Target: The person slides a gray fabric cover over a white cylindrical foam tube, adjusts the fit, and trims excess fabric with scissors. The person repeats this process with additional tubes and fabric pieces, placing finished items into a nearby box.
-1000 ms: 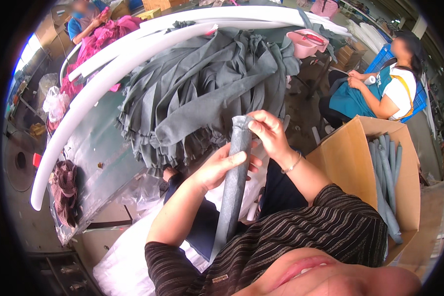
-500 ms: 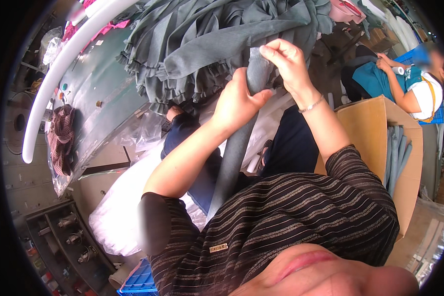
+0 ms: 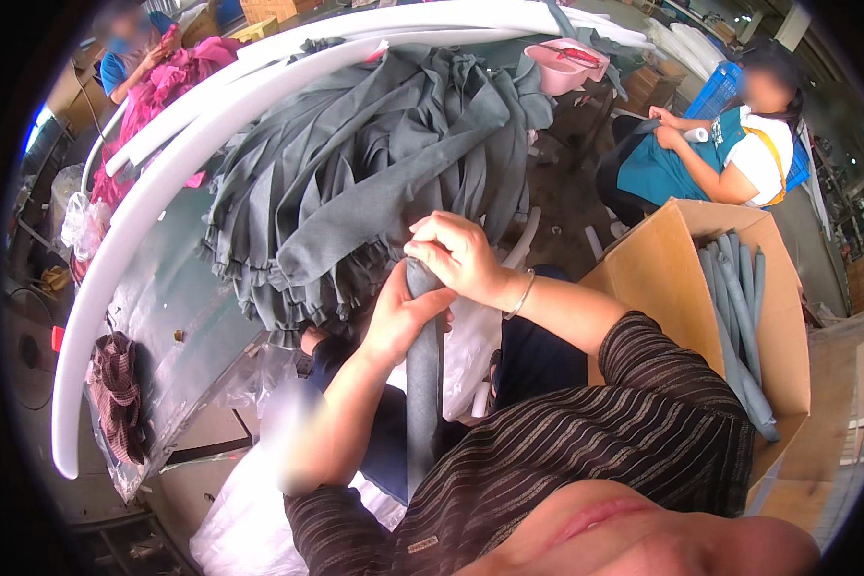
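Note:
A long grey fabric-covered tube stands nearly upright in front of my body, its lower end against my striped top. My left hand is wrapped round it just below its upper end, thumb across the front. Over that upper end my right hand is closed, fingers bent and pinching at the fabric edge; the fingers partly hide the rim. Just beyond both hands lies a big heap of grey fabric sleeves, draped over the table edge.
Long white foam tubes arch across the table. On the right, a cardboard box holds several grey covered tubes. A pink basin sits behind the heap. One co-worker sits at right, another far left.
Both hands and the tube have come lower in view and leftward as the view shifted. My right hand has moved from the tube's edge to over its top end.

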Demonstrator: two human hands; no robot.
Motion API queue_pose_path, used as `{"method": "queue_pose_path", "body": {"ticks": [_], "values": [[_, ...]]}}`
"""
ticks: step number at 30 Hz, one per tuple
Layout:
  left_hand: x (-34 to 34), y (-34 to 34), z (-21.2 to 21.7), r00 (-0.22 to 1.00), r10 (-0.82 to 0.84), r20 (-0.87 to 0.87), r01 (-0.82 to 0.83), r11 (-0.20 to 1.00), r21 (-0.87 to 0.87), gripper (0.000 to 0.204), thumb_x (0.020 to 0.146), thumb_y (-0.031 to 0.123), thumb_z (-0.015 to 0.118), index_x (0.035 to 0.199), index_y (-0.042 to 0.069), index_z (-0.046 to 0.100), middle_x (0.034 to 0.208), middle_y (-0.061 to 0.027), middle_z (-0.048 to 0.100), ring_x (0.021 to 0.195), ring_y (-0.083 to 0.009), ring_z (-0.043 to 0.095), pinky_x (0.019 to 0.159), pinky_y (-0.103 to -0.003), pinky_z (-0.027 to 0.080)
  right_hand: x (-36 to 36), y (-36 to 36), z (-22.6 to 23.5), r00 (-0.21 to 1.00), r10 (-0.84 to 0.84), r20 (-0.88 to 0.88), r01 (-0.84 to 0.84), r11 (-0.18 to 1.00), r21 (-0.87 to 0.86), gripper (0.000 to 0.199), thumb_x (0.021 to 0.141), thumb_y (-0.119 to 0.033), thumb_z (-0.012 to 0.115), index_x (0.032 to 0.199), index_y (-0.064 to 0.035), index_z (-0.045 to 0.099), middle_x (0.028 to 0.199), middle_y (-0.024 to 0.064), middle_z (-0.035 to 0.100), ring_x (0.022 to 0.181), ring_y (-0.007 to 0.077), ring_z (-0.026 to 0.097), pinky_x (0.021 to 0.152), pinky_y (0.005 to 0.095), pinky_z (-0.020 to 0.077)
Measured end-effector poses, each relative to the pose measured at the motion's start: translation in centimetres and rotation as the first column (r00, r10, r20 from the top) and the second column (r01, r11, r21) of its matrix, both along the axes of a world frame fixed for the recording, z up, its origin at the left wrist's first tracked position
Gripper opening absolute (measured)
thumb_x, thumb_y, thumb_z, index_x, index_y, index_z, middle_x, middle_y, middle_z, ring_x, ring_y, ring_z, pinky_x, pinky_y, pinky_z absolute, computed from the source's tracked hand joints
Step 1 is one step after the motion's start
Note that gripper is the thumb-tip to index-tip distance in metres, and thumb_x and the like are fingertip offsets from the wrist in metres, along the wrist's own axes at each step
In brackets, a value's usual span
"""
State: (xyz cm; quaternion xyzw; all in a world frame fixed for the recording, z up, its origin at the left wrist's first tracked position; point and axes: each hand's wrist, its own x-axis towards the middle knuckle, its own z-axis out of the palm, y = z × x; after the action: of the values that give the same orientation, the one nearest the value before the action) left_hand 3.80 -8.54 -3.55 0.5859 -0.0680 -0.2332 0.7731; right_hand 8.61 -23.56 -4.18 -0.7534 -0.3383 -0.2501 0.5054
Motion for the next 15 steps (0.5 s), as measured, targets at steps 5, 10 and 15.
{"method": "queue_pose_path", "body": {"ticks": [5,10,15], "values": [[-0.9,-0.4,1.7,0.981,-0.162,-0.111,0.136,0.968,-0.211,0.059,0.080,0.020,0.074,0.125,0.003,0.041,0.092,-0.0094,0.061,0.074,-0.0197,0.062,0.067,-0.037,0.058,2.0,-1.6,1.8,0.961,0.080,-0.264,0.027,0.925,0.379,0.016,0.092,-0.014,0.064,0.082,-0.0033,0.058,0.074,-0.0016,0.060,0.069,0.0043,0.056,0.063,0.0219,0.0461],[-1.2,-0.8,0.9,0.988,-0.138,-0.068,0.138,0.990,-0.008,0.055,0.079,0.012,0.072,0.123,0.000,0.042,0.083,-0.0094,0.059,0.063,-0.0180,0.061,0.060,-0.033,0.055,4.1,-3.7,1.0,0.923,0.083,-0.376,0.029,0.959,0.280,0.022,0.093,-0.021,0.064,0.082,-0.0024,0.059,0.072,-0.0015,0.059,0.069,0.0039,0.052,0.062,0.0226,0.0439],[-0.6,-0.7,-1.5,0.966,-0.147,0.214,0.026,0.876,0.482,0.056,0.081,0.019,0.077,0.120,-0.002,0.042,0.084,-0.0093,0.059,0.065,-0.0170,0.061,0.061,-0.031,0.054,3.5,-5.2,0.6,0.867,-0.004,-0.498,-0.048,0.995,-0.092,0.023,0.087,-0.021,0.071,0.083,-0.0020,0.059,0.075,-0.0033,0.057,0.071,0.0042,0.050,0.062,0.0238,0.0436]]}}
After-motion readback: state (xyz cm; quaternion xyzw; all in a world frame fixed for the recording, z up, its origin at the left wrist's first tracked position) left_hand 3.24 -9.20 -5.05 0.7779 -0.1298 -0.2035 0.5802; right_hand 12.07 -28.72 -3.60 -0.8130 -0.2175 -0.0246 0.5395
